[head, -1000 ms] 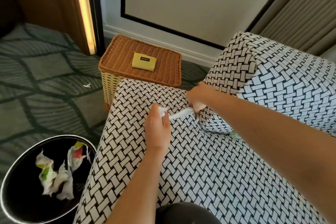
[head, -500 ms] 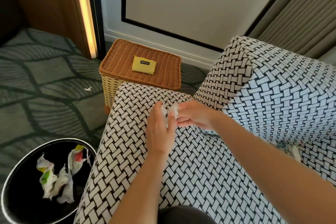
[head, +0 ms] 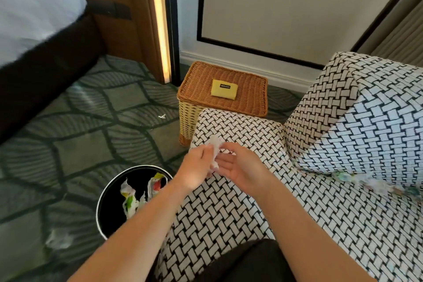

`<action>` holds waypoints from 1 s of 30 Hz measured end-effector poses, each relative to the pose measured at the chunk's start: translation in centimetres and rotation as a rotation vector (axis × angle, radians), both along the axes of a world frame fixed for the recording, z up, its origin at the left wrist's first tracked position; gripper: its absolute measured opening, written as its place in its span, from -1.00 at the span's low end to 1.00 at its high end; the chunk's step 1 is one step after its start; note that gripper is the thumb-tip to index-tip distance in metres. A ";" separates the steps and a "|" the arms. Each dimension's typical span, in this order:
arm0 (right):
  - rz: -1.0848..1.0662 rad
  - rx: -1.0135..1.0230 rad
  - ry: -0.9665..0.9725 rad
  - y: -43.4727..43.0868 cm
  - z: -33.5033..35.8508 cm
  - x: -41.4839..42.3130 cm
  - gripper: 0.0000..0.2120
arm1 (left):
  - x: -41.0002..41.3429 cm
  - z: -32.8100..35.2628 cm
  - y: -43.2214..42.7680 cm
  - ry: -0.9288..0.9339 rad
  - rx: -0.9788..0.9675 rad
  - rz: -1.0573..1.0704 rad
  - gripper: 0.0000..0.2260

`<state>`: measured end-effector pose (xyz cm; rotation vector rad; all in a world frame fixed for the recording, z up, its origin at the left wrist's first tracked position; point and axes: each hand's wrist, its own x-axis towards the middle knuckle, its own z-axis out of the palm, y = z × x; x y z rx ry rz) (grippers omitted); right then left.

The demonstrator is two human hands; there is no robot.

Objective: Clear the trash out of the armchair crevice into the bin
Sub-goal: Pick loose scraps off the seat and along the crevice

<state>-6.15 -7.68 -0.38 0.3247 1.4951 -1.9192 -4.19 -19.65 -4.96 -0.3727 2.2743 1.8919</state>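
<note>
Left hand (head: 196, 165): pinches the paper scrap (head: 215, 143).
Right hand (head: 240, 168): fingers relaxed, beside the scrap.
Bin (head: 111, 217): 8 o'clock of the hands.
Crevice trash (head: 343, 176): 3 o'clock.

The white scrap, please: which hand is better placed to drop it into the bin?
Left, probably. The left hand pinches the white scrap and is nearer the bin; the right hand lies open on the far side.
</note>
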 end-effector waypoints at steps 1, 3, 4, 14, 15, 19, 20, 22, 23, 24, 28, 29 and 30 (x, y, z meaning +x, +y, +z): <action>0.016 0.024 -0.008 -1.6 0.0 0.5 -0.77 | 0.5 0.1 -1.5 -0.022 -0.066 0.012 -0.68; 0.078 0.143 0.070 -4.9 -0.8 1.6 -0.78 | 1.8 0.5 -4.4 -0.072 -0.163 0.067 -0.67; 0.096 0.217 0.161 -6.2 -1.7 2.1 -0.80 | 2.2 0.5 -5.4 -0.124 -0.167 0.103 -0.67; 0.582 0.535 0.734 -13.4 -8.6 6.2 -0.79 | 7.4 -3.8 -12.9 -0.601 0.410 0.471 -0.70; 0.562 0.549 0.742 -13.9 -8.9 6.3 -0.82 | 7.5 -4.1 -13.5 -0.595 0.469 0.488 -0.64; 0.598 0.652 0.761 -16.2 -11.7 6.4 -0.91 | 7.7 -6.4 -14.9 -0.626 0.465 0.437 -0.55; 0.621 0.687 0.759 -16.7 -12.4 6.4 -0.92 | 7.9 -7.0 -15.0 -0.643 0.412 0.407 -0.64; 0.652 0.719 0.726 -17.5 -13.7 6.3 -0.87 | 8.1 -7.8 -15.5 -0.680 0.290 0.378 -0.87; 0.665 0.730 0.699 -17.8 -14.0 6.2 -0.84 | 8.1 -8.3 -15.8 -0.695 0.241 0.359 -0.92; 0.686 0.740 0.657 -18.1 -14.4 6.2 -0.81 | 8.2 -8.6 -16.2 -0.703 0.162 0.332 -0.92; 0.769 0.785 0.433 -18.7 -15.8 6.1 -0.82 | 7.9 -9.8 -17.0 -0.682 -0.277 0.135 -0.90; 0.770 0.826 0.403 -18.6 -16.1 6.1 -0.83 | 7.5 -10.0 -16.8 -0.694 -0.359 0.077 -0.89; 0.751 0.864 0.382 -18.6 -16.4 6.1 -0.77 | 7.2 -10.4 -16.6 -0.712 -0.390 0.053 -0.75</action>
